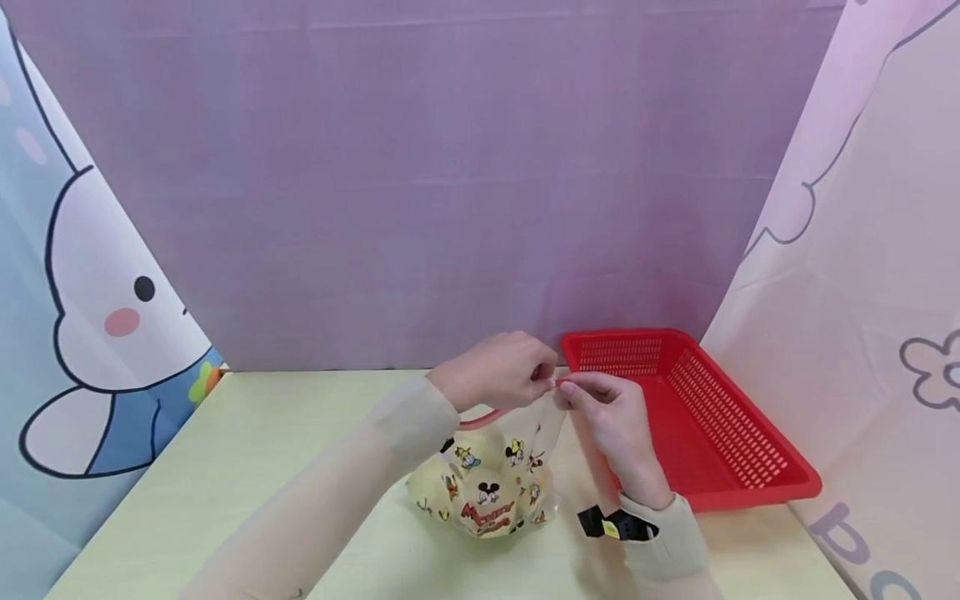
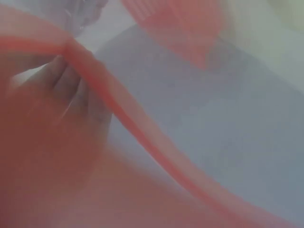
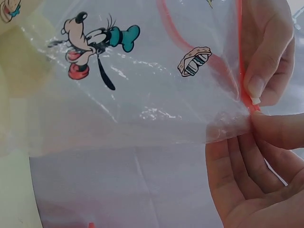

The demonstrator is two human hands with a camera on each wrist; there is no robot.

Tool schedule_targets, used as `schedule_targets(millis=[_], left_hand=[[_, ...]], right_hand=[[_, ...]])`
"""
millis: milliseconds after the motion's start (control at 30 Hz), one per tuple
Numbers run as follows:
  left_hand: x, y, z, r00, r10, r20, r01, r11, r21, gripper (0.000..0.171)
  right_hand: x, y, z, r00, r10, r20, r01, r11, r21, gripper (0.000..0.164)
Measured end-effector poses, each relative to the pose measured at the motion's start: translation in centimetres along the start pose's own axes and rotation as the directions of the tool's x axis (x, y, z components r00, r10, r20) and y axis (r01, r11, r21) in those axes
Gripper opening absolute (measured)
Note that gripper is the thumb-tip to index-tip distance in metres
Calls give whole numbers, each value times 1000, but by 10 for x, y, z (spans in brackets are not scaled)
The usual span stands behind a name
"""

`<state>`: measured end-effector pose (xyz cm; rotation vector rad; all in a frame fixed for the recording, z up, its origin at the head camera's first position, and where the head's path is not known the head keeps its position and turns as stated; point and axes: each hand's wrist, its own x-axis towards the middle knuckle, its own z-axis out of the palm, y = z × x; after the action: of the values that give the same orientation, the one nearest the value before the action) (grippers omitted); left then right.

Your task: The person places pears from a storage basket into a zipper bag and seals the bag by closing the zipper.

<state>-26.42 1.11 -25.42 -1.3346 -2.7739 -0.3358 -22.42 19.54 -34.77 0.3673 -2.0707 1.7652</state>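
Observation:
A clear zip bag (image 1: 489,475) printed with cartoon characters stands on the table, with pale yellow rounded things (image 1: 426,490) inside; their kind is unclear through the film. Along its top runs a red zip strip (image 2: 130,116), part of which bows apart. My left hand (image 1: 504,368) pinches the small white slider (image 3: 255,100) near the strip's right end. Close beside it, my right hand (image 1: 611,417) pinches the bag's top right corner between thumb and fingers. In the left wrist view, blurred red film covers much of the lower left.
A red plastic basket (image 1: 750,500) with perforated sides sits to the right, just beyond my right hand. The pale yellow table (image 1: 247,442) ends at a purple cloth backdrop (image 1: 420,183). Printed cloths (image 1: 97,275) flank both sides. A black strap (image 1: 615,525) is on my right wrist.

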Motion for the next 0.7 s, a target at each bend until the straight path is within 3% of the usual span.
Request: schedule_targets(millis=[200, 333, 533, 700], left_hand=[[-7, -9, 3, 1000, -3, -8, 3, 1000, 12, 25], [-11, -13, 3, 999, -49, -1, 49, 999, -19, 24], [-13, -5, 5, 990, -140, -4, 140, 990, -21, 17], [-12, -1, 7, 990, -139, -20, 139, 990, 1, 12]], right_hand=[[0, 1, -3, 999, 17, -33, -17, 1000, -7, 16], [0, 2, -3, 1000, 11, -12, -11, 1000, 2, 17], [2, 2, -1, 1000, 10, 8, -10, 1000, 10, 17], [2, 1, -2, 999, 35, 19, -35, 999, 3, 19]])
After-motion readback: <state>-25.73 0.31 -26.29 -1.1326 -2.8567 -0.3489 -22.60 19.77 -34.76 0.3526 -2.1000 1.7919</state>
